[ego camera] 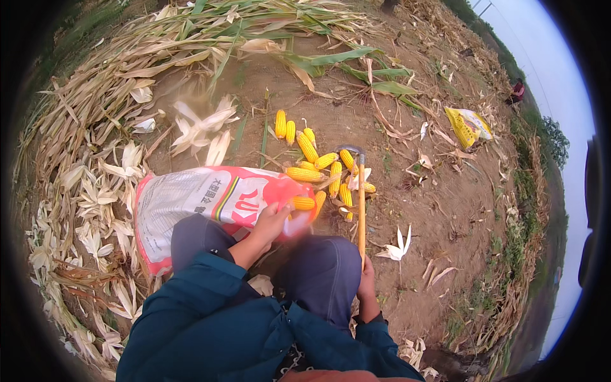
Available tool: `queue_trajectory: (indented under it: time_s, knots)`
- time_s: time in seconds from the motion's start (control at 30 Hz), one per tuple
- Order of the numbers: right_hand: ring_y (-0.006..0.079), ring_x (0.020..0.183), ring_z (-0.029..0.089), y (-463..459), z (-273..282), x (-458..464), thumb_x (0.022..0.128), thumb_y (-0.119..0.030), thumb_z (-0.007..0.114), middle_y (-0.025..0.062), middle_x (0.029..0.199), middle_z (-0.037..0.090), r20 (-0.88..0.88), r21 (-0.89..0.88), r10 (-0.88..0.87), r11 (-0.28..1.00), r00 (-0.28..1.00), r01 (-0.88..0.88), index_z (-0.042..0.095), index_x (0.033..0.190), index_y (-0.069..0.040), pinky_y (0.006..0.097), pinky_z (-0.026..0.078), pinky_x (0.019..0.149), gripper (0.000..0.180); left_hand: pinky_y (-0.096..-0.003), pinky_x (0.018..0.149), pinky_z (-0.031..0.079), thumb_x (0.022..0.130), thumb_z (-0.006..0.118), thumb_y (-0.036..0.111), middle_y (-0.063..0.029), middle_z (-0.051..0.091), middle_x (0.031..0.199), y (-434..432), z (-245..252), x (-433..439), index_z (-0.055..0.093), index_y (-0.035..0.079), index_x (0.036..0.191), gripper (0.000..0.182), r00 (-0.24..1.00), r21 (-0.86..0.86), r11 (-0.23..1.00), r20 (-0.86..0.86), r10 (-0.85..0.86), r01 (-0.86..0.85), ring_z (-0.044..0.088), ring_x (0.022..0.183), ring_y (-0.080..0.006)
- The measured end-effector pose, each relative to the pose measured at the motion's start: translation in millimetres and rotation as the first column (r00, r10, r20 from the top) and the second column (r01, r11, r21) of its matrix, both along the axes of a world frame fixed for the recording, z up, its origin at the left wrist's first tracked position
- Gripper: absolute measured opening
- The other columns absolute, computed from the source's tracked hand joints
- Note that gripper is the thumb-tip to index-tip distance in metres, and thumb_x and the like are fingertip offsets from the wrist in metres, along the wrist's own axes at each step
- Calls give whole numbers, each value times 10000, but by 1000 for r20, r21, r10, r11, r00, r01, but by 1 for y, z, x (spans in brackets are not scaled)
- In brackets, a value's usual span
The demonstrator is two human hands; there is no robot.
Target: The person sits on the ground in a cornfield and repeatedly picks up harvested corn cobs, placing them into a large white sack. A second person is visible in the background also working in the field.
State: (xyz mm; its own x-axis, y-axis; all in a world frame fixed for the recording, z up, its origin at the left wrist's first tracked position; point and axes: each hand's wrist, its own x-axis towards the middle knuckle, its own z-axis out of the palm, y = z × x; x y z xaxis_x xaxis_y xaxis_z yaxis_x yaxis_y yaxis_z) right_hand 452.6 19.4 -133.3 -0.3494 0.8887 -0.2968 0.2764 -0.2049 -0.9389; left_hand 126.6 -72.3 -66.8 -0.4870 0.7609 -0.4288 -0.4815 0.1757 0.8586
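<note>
A white and red woven sack point(191, 196) lies on its side across the soil, its mouth facing right. My left hand point(271, 220) grips the sack's edge at that mouth, beside a yellow corn cob point(303, 203) in the opening. With my right hand point(366, 281), near my knee, I hold the wooden handle of a sickle point(361, 215). The curved metal blade point(351, 149) rests at the far end, among the corn. Several husked corn cobs point(308, 147) lie in a loose heap in front of the sack, some partly behind the handle.
Cut corn stalks point(167, 57) are piled along the far left. Dry husks point(95, 196) litter the ground on the left. A yellow and white sack point(468, 126) lies to the right on bare soil point(429, 200). Another person point(516, 91) is far off at the right.
</note>
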Motion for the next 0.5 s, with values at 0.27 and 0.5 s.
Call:
queue_trajectory:
  time_s: [0.27, 0.5]
  knots:
    - [187, 701, 576, 118, -16, -124, 871, -137, 665, 85, 839, 625, 245, 197, 127, 964, 961, -178, 527, 1268, -20, 332, 494, 684, 436, -226, 706, 455, 1017, 508, 267, 7, 621, 920, 2, -2, -4, 597, 36, 1039, 249, 999, 45, 999, 38, -5, 3, 550, 788, -48]
    - [151, 737, 605, 128, -46, -142, 864, -172, 682, 75, 856, 634, 388, 134, 220, 947, 895, -291, 535, 1262, -27, 307, 505, 681, 449, -223, 695, 443, 1019, 507, 262, 19, 611, 888, 3, 1, -7, 603, 38, 1031, 244, 999, -6, 1000, -28, -31, 31, 537, 778, -36]
